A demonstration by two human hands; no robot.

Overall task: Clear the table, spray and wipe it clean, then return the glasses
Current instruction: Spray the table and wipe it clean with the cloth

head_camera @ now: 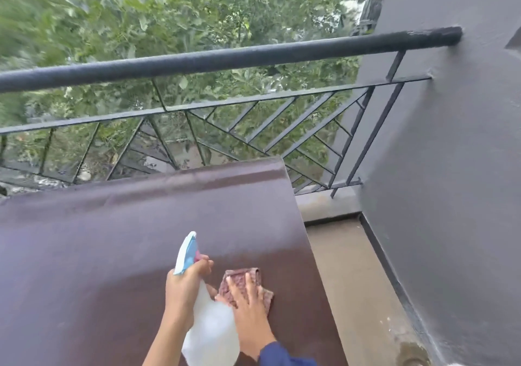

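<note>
The dark brown table fills the lower left, its top bare apart from my hands. My left hand grips the neck of a white spray bottle with a blue and pink nozzle that points away over the table. Just right of it, my right hand lies flat with fingers spread on a reddish patterned cloth, pressing it to the tabletop near the right edge. No glasses are in view.
A black metal railing runs along the table's far side, with green trees beyond. A grey wall rises on the right. Between the table and the wall lies a strip of concrete floor with a drain at the bottom.
</note>
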